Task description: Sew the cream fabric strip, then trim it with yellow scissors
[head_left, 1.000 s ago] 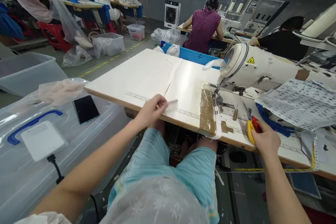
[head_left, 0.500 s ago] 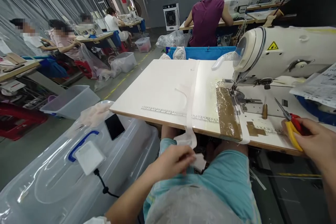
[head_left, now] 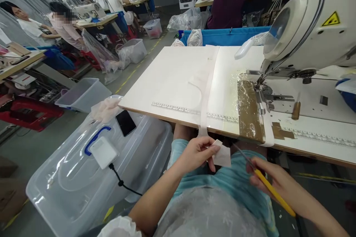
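Just off the table's front edge, my left hand (head_left: 198, 153) pinches a small pale piece of fabric (head_left: 223, 156) above my lap. My right hand (head_left: 268, 177) is closed round scissors with yellow handles (head_left: 274, 191), their blades pointing up and left toward the fabric piece. A long pale strip (head_left: 205, 98) runs across the white table (head_left: 172, 77) and hangs over its front edge by my left hand. The sewing machine (head_left: 303, 33) stands on the right side of the table, with another white strip (head_left: 268, 126) below its needle area.
A wooden-handled awl (head_left: 296, 109) lies right of the needle. Left of the table, a lidded plastic box (head_left: 75, 177) carries a phone (head_left: 125, 122) and a white device (head_left: 104, 152). A blue fabric bin (head_left: 219, 36) stands behind the table. Several people sit at other machines.
My right hand has brought the scissors from over the table's right side down to my lap, near my left hand. My left hand has risen slightly with the fabric piece. The view has shifted.
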### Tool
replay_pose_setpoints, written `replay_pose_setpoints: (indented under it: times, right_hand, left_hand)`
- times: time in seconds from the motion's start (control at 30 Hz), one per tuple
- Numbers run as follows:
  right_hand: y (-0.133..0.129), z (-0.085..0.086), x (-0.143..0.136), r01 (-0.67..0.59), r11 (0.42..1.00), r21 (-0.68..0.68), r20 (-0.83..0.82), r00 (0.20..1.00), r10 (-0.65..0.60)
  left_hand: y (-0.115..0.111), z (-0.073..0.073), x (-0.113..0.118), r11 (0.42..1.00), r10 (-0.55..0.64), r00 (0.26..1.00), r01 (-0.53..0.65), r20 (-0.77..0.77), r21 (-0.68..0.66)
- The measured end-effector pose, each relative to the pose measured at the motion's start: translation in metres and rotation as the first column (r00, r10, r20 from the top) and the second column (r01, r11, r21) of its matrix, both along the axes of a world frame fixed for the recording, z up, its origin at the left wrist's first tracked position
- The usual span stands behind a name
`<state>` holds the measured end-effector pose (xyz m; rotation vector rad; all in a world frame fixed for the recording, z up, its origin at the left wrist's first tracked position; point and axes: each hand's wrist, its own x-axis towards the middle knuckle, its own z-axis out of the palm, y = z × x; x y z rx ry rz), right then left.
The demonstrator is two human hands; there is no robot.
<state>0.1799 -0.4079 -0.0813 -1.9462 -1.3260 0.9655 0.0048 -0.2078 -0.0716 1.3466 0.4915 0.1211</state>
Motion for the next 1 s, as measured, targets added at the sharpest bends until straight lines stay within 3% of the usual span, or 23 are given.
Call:
replay_pose_setpoints:
  times: [0.17, 0.37, 0.67, 0.87, 1.0]
  right_hand:
    - [0.027, -0.006, 0.005, -0.217, 0.967, -0.131, -0.147, 0.969, 0.198]
    - [0.046, -0.005, 0.013, -0.346, 0.920, -0.182, -0.279, 0.916, 0.288]
    - [0.042, -0.022, 0.008, -0.260, 0.926, -0.274, -0.158, 0.962, 0.224]
    - [0.036, -0.023, -0.004, -0.155, 0.945, -0.289, 0.168, 0.963, 0.210]
    - [0.037, -0.023, -0.013, -0.115, 0.959, -0.259, 0.253, 0.950, 0.182]
  left_hand:
    - [-0.008, -0.007, -0.006, 0.970, -0.021, 1.000, 0.016, -0.018, -0.243]
    - [-0.006, -0.021, -0.010, 0.957, 0.024, 0.998, -0.038, -0.051, -0.287]
    - [0.016, -0.031, -0.007, 0.949, -0.067, 0.997, 0.053, -0.033, -0.311]
    - [0.020, -0.033, -0.004, 0.944, -0.081, 0.995, 0.060, -0.051, -0.325]
    - [0.026, -0.032, -0.003, 0.943, -0.105, 0.993, 0.082, -0.054, -0.321]
